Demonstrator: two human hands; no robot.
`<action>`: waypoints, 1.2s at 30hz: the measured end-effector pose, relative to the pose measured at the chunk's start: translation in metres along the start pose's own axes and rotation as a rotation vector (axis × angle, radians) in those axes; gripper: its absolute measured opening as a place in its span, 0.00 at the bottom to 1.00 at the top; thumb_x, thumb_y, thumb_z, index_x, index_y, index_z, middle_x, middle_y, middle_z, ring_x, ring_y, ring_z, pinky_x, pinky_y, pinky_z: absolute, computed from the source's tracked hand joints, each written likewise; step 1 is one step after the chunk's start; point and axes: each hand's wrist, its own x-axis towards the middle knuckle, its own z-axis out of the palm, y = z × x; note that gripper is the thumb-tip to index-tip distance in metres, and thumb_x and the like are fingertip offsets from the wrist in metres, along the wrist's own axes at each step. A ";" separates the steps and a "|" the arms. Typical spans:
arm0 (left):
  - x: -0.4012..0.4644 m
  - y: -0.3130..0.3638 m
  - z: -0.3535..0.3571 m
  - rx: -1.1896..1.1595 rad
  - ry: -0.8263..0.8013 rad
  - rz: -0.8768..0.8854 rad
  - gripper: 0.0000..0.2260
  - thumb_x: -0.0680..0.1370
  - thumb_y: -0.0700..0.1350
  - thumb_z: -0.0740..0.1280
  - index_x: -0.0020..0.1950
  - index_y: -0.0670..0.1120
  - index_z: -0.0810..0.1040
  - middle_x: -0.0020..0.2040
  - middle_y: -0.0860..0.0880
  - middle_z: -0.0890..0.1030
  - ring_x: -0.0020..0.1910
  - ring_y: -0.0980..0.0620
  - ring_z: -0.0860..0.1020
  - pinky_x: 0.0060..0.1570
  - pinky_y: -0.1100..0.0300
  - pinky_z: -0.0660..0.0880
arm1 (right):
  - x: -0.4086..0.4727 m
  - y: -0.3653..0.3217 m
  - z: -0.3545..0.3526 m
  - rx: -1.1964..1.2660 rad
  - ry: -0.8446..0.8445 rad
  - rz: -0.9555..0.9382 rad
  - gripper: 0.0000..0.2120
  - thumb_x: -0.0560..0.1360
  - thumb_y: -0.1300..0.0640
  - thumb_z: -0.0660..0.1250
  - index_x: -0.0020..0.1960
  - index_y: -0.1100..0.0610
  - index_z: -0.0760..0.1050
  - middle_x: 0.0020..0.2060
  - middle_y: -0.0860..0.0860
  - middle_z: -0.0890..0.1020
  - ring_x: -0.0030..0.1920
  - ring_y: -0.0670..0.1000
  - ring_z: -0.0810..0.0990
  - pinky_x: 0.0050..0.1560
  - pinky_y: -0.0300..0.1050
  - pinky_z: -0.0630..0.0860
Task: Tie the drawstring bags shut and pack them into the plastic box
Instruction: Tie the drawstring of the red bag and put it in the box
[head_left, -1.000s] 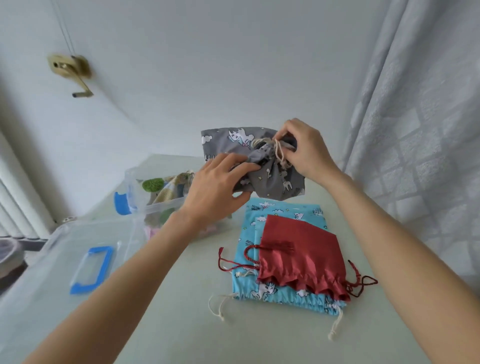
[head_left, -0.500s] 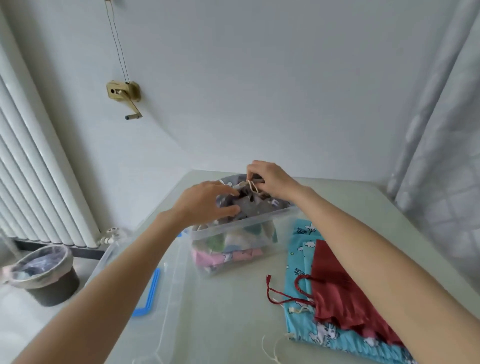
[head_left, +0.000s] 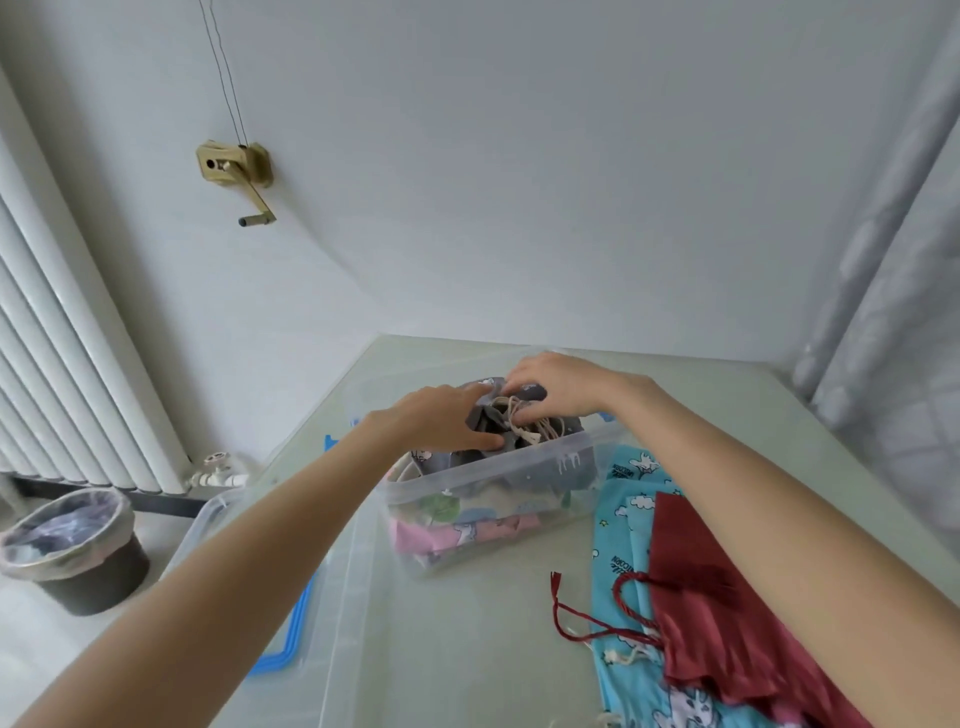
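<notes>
A clear plastic box (head_left: 498, 470) stands on the table, holding several folded bags in pink, green and cream. On top of them lies a grey unicorn-print drawstring bag (head_left: 566, 460) with a cream cord knotted at its mouth. My left hand (head_left: 441, 418) presses on the bag's left side, fingers bent onto the cloth. My right hand (head_left: 558, 384) rests on its far right side with fingertips at the cord. To the right, a red drawstring bag (head_left: 727, 613) lies flat on a blue unicorn-print bag (head_left: 623, 530).
The box's clear lid (head_left: 332, 582) with blue clips lies at the left of the table. On the floor to the left sit a lined waste bin (head_left: 72, 551) and a white radiator (head_left: 62, 374). A curtain (head_left: 904, 312) hangs at the right.
Both hands carried the grey bag from above the table leftwards and down into the plastic box, where they now press it onto the other bags. The view swung left.
</notes>
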 end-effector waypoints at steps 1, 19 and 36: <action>0.002 0.000 -0.001 0.018 -0.001 -0.008 0.34 0.74 0.65 0.62 0.75 0.54 0.55 0.53 0.45 0.78 0.51 0.44 0.76 0.47 0.54 0.72 | 0.002 -0.001 0.002 -0.031 -0.031 0.021 0.22 0.75 0.48 0.67 0.66 0.53 0.72 0.62 0.51 0.75 0.61 0.51 0.72 0.60 0.48 0.69; -0.092 0.118 0.050 -0.409 0.525 0.319 0.11 0.76 0.48 0.65 0.58 0.51 0.78 0.49 0.55 0.83 0.44 0.60 0.78 0.48 0.57 0.78 | -0.223 -0.038 0.052 0.516 0.572 0.273 0.07 0.76 0.55 0.66 0.52 0.53 0.81 0.46 0.45 0.83 0.47 0.44 0.80 0.50 0.34 0.73; -0.093 0.154 0.154 -0.436 0.283 0.198 0.09 0.75 0.42 0.68 0.54 0.47 0.81 0.49 0.50 0.83 0.43 0.54 0.77 0.44 0.63 0.70 | -0.358 -0.007 0.177 0.417 0.794 0.717 0.18 0.73 0.73 0.58 0.57 0.59 0.77 0.55 0.55 0.79 0.56 0.53 0.78 0.60 0.42 0.71</action>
